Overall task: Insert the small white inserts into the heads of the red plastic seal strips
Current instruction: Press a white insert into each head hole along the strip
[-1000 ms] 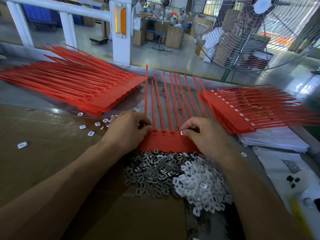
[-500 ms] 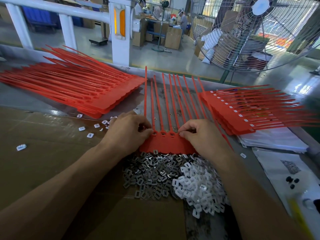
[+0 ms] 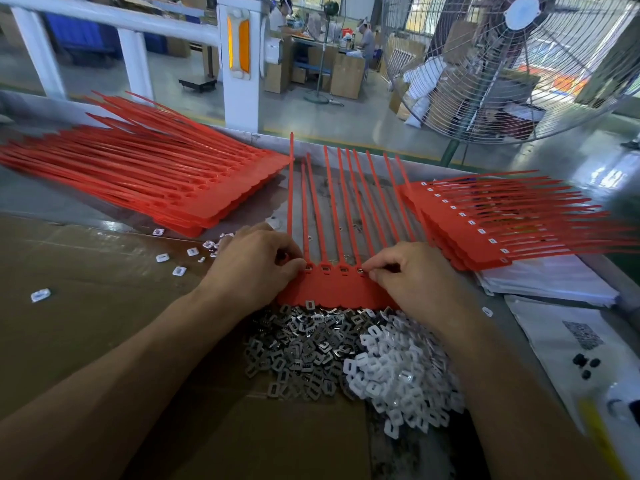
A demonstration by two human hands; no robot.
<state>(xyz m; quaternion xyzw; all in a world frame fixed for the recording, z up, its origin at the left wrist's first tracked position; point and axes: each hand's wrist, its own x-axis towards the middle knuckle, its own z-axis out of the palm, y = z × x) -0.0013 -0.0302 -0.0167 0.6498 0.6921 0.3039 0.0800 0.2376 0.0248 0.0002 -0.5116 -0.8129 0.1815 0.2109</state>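
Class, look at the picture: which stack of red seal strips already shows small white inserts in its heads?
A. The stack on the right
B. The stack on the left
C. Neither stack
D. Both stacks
A: a row of white inserts shows along the heads of the right stack, while the left stack shows plain red heads.

no legible text, dark printed block on the white paper sheet [image 3: 568, 344] at the right, too blurred to read

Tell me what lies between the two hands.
Head view: the red seal sheet's heads, three sockets showing, span the gap between left hand and right hand.
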